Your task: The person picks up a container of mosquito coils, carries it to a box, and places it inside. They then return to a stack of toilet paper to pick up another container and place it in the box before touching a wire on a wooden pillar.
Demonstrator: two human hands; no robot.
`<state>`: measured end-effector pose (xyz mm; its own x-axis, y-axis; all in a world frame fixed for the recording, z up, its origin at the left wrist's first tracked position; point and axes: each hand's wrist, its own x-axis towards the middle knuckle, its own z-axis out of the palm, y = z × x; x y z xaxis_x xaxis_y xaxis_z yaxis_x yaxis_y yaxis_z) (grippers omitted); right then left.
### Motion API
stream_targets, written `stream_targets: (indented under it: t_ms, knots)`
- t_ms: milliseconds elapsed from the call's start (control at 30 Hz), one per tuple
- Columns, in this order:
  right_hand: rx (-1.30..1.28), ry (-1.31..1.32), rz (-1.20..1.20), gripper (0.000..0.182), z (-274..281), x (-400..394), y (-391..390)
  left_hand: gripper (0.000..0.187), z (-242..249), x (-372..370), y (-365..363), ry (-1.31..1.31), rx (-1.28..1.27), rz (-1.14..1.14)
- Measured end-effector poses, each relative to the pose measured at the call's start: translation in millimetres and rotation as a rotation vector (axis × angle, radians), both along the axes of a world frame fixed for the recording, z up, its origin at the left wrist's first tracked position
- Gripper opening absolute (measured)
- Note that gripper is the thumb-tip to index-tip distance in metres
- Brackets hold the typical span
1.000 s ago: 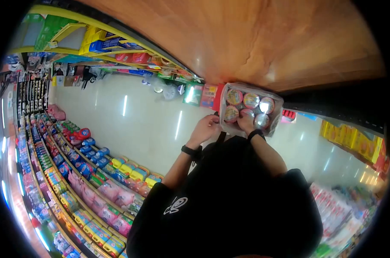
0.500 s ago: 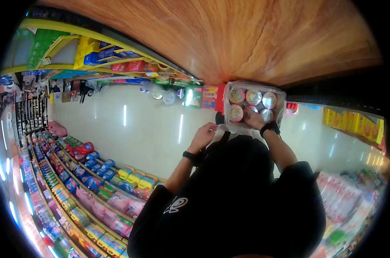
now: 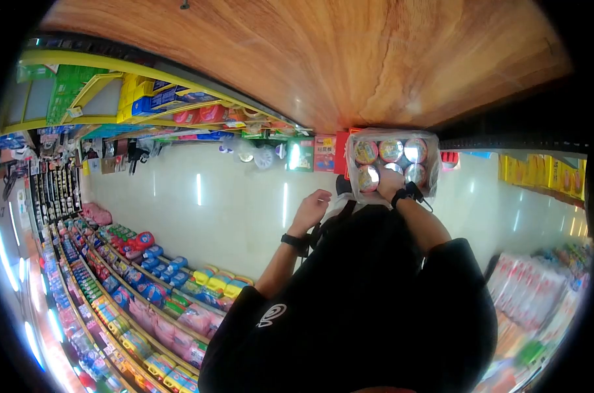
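A plastic-lined box [image 3: 432, 187] holds several round-lidded cans, among them a can with a colourful lid [image 3: 366, 152] and one with a shiny lid [image 3: 415, 150]. My right hand [image 3: 390, 182] reaches into its near side, closed at a can [image 3: 394, 168] in the middle of the near row; the fingertips are partly hidden. To the left of the box, over the floor, my left hand [image 3: 312, 209] hangs with loosely bent fingers, thumb apart from them, holding nothing. Both wrists wear dark bands.
Above the box spreads a wood-grain surface [image 3: 323, 59]. Yellow-framed shelves [image 3: 107, 119] run along the upper left. Stocked shelves with bottles and packs [image 3: 146, 295] curve along the lower left. Plastic-wrapped packs [image 3: 526, 288] lie at lower right, yellow packets [image 3: 539, 175] at right.
The view has shifted slightly. My left hand has moved away from the box's plastic edge. Where a dark gap showed by my right hand, a can's lid now shows.
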<state>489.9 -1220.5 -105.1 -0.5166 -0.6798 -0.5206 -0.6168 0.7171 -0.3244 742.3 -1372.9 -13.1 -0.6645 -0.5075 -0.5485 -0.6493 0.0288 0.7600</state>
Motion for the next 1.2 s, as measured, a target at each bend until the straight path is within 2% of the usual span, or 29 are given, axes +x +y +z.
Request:
stream_targets:
  t_ms: [100, 200, 300, 400, 433, 533, 567, 667, 767, 867, 967, 1067, 1167, 1200]
  knots:
    - [-0.085, 0.030, 0.036, 0.043, 12, 4, 12, 0.031, -12, 0, 3, 0.024, 0.017, -0.059]
    - [-0.049, 0.043, -0.061, 0.040, 6, 9, 11, 0.031, -10, -6, 4, -0.018, 0.030, -0.125]
    - [-0.004, 0.115, 0.008, 0.040, -12, 4, 21, 0.032, -18, -8, 2, -0.013, 0.016, -0.213]
    - [0.105, 0.137, 0.054, 0.035, 22, -4, 21, 0.033, -24, -14, -1, -0.026, -0.025, -0.314]
    - [0.149, 0.146, 0.111, 0.034, 9, -10, 27, 0.033, -15, -20, -3, -0.073, 0.000, -0.328]
    - [0.061, 0.219, 0.016, 0.038, -7, -20, 50, 0.031, 5, -34, -6, -0.160, 0.095, -0.322]
    - [-0.055, 0.218, -0.003, 0.049, -9, -23, 57, 0.030, 10, -39, -9, -0.181, 0.128, -0.309]
    - [-0.115, 0.218, 0.015, 0.060, 22, -23, 53, 0.030, -14, -32, -12, -0.008, -0.074, -0.395]
    - [-0.111, 0.184, -0.058, 0.072, 6, -19, 47, 0.028, -10, -36, -13, -0.047, -0.133, -0.435]
    - [0.057, 0.224, -0.078, 0.079, -1, -13, 34, 0.031, -6, -37, -10, -0.043, -0.051, -0.405]
    - [0.089, 0.370, -0.081, 0.080, -25, -5, 27, 0.031, 0, -32, -6, -0.102, -0.007, -0.376]
    - [0.227, 0.310, -0.014, 0.077, -9, -10, 12, 0.031, -14, -25, -3, -0.113, -0.024, -0.390]
    - [0.152, 0.418, -0.037, 0.071, -16, -13, 17, 0.031, -17, -23, 0, -0.133, -0.026, -0.415]
    - [0.156, 0.364, -0.055, 0.068, -13, -15, 18, 0.031, -14, -21, 1, -0.148, -0.016, -0.419]
